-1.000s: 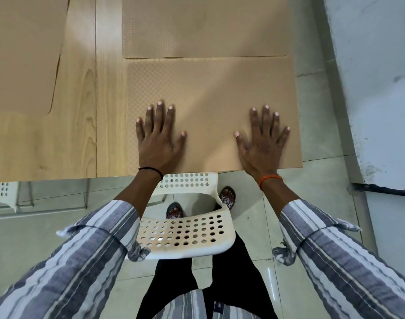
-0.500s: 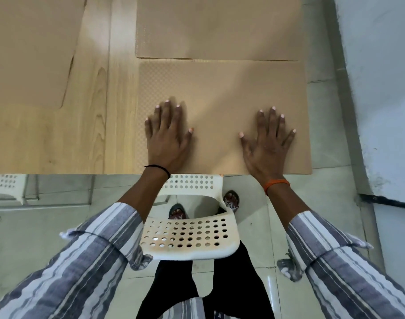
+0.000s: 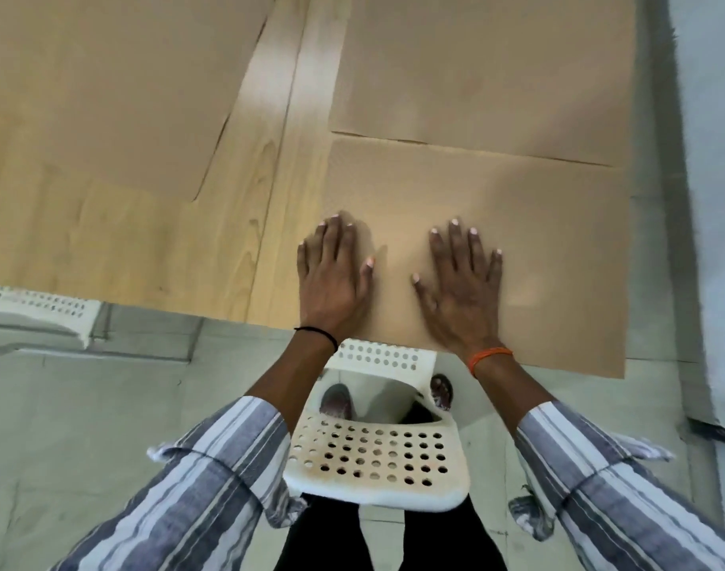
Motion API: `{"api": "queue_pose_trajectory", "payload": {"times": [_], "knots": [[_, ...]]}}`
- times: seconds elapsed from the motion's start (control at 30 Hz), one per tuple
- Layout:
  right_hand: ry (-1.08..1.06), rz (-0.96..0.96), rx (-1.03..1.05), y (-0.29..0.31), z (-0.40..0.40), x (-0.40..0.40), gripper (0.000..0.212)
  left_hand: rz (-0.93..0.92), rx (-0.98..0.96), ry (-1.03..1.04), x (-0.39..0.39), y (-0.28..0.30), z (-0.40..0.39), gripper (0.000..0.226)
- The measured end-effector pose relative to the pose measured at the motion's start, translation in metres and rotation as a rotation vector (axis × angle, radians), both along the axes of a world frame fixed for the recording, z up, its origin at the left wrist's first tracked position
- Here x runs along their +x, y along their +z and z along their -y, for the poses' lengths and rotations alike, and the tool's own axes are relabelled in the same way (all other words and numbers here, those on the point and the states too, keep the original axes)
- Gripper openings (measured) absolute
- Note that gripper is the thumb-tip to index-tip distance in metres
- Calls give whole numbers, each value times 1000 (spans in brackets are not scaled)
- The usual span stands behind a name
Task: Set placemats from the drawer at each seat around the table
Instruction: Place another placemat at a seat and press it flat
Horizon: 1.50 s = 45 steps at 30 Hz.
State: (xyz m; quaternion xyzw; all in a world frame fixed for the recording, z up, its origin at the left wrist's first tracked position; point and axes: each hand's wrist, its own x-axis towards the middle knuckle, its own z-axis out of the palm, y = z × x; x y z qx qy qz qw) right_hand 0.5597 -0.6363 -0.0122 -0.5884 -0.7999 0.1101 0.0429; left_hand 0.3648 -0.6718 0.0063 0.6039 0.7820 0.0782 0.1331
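The pale wooden table (image 3: 126,249) filled the far half of the view and carried three tan placemats: one at the far left (image 3: 97,88), one at the far right (image 3: 488,68), and a nearer placemat (image 3: 558,249) lying along the table's near right edge, its far edge meeting the far-right mat. A white perforated chair (image 3: 377,459) stood just near that mat, pushed close to the table edge, with a second like it at the left (image 3: 39,307). Both palms pressed flat on the near mat, the left hand (image 3: 332,278) at its left edge and the right hand (image 3: 464,290) beside it, fingers extended and slightly spread, gripping nothing.
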Motion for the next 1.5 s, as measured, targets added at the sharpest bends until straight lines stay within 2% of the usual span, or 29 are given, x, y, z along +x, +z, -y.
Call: {"api": "queue_pose_trajectory", "payload": {"times": [0.17,0.27,0.37,0.43,0.53,0.6,0.7,0.83,1.13,1.23,1.37,1.43,1.5], "knots": [[-141,-187,39,22,-25,23,55,67,107,-221,39,10,-61,60],[-268,-146,95,23,-42,57,57,60,94,-300,69,11,-91,61],[-295,-56,31,17,-48,80,64,21,18,-331,84,5,-98,64],[-248,-13,10,12,-42,85,67,38,27,-286,83,8,-87,66],[-210,-12,25,15,-22,80,69,70,98,-92,70,20,-42,65],[-183,-8,17,18,-3,70,70,59,41,-35,58,18,-4,66],[-111,3,-8,14,27,55,70,-10,-64,-103,38,3,39,68],[-108,67,-26,1,43,50,70,-121,-66,-174,29,-4,46,67],[-104,45,-20,3,37,49,68,-96,-48,-149,32,-1,42,66],[-142,-57,6,13,25,57,61,26,15,-127,43,9,20,63],[-237,-143,34,23,-26,81,57,207,113,-275,79,13,-44,64],[-262,-149,26,24,-51,93,61,180,117,-344,97,9,-74,68],[-255,-136,19,23,-72,101,65,67,91,-396,111,1,-100,69]]}}
